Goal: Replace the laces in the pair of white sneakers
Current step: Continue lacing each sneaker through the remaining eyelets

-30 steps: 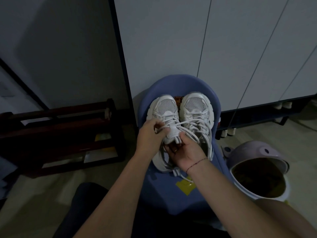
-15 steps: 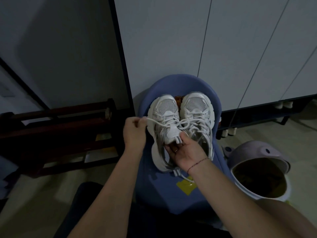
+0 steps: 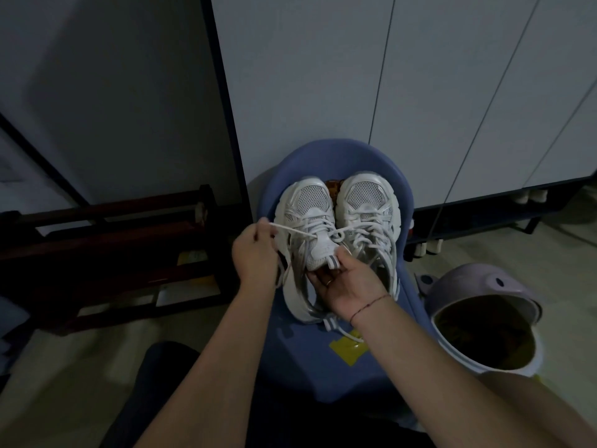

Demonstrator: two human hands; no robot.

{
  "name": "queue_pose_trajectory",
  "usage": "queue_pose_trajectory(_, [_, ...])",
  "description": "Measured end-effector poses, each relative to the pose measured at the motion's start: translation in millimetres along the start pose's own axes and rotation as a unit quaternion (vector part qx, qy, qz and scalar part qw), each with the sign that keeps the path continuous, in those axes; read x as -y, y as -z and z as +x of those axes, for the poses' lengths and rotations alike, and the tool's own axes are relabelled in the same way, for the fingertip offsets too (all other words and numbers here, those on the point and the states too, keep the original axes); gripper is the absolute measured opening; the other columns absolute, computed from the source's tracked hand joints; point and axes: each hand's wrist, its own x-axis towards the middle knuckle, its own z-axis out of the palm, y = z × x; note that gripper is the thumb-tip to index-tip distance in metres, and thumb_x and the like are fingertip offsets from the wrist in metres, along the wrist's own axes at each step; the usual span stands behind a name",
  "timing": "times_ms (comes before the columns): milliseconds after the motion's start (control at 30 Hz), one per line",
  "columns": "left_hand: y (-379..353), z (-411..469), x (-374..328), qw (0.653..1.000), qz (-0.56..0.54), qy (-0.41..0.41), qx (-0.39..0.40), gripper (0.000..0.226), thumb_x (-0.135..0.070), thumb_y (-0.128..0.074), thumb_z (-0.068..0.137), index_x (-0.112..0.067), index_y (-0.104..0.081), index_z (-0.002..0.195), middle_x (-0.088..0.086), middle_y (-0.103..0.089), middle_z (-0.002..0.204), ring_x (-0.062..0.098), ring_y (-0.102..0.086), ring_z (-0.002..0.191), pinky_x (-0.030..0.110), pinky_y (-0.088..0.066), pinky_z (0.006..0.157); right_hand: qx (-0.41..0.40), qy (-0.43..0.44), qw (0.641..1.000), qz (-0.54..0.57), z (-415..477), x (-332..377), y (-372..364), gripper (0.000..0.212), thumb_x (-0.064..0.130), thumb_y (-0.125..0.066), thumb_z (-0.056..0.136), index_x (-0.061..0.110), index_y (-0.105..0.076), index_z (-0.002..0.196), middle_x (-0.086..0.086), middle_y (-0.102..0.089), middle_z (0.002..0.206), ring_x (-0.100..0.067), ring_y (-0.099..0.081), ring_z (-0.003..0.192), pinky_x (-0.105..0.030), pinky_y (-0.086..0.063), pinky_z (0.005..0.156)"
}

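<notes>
Two white sneakers stand side by side, toes away from me, on a blue plastic stool (image 3: pixel 339 360). My left hand (image 3: pixel 255 250) pinches the end of a white lace (image 3: pixel 292 230) and holds it taut out to the left of the left sneaker (image 3: pixel 307 205). That lace runs back to a small loop at the middle of the pair. My right hand (image 3: pixel 349 279) grips the tongue and collar of the left sneaker from behind. The right sneaker (image 3: pixel 368 202) stays laced, partly hidden by my right hand.
A white cabinet (image 3: pixel 355 76) rises right behind the stool. A dark wooden rack (image 3: pixel 106 247) sits on the floor to the left. A lavender bin (image 3: pixel 484 318) with an open lid stands at the right. My dark-clothed knee (image 3: pixel 155 383) is below.
My left hand left the sneaker's tongue and drew the lace out to the left, pulling it taut. My right hand stayed on the sneaker's tongue.
</notes>
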Motion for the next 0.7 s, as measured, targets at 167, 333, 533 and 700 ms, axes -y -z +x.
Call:
queue_pose_trajectory(167, [10.7, 16.4, 6.7, 0.968, -0.099, 0.225, -0.056, 0.039, -0.029, -0.041, 0.104, -0.016, -0.056, 0.071, 0.0, -0.054, 0.072, 0.014, -0.048, 0.062, 0.027, -0.038, 0.058, 0.007, -0.004, 1.0, -0.002, 1.3, 1.2, 3.0, 0.021, 0.028, -0.047, 0.098, 0.013, -0.059, 0.104, -0.006, -0.063, 0.095, -0.02, -0.059, 0.085, -0.032, -0.049, 0.079])
queue_pose_trajectory(333, [-4.5, 3.7, 5.5, 0.922, -0.171, 0.334, 0.096, 0.042, -0.031, -0.038, 0.105, -0.014, -0.048, 0.068, 0.002, -0.055, 0.07, 0.016, -0.044, 0.057, 0.025, -0.036, 0.056, 0.057, -0.001, 0.998, 0.014, 6.6, -0.4, 1.7, 0.028, 0.032, -0.045, 0.097, 0.013, -0.061, 0.111, -0.008, -0.069, 0.094, -0.022, -0.061, 0.088, -0.036, -0.048, 0.08])
queue_pose_trajectory(533, [-5.8, 0.2, -1.0, 0.903, -0.251, 0.335, 0.099, 0.042, -0.028, -0.041, 0.105, -0.012, -0.05, 0.068, 0.005, -0.064, 0.078, 0.017, -0.055, 0.066, 0.035, -0.05, 0.07, 0.141, 0.007, 0.99, 0.014, 12.3, -8.0, 12.4, 0.035, 0.025, -0.041, 0.097, 0.01, -0.055, 0.126, -0.013, -0.064, 0.12, -0.029, -0.054, 0.118, -0.041, -0.047, 0.096])
queue_pose_trajectory(700, [-7.6, 5.0, -6.2, 0.905, -0.287, 0.296, 0.108, 0.039, -0.026, -0.041, 0.105, -0.012, -0.047, 0.07, 0.004, -0.069, 0.092, 0.015, -0.062, 0.076, 0.033, -0.053, 0.07, 0.172, 0.02, 0.984, 0.039, 16.8, -5.6, 11.1, 0.045, 0.024, -0.063, 0.075, 0.008, -0.065, 0.117, -0.015, -0.058, 0.129, -0.03, -0.053, 0.12, -0.044, -0.047, 0.097])
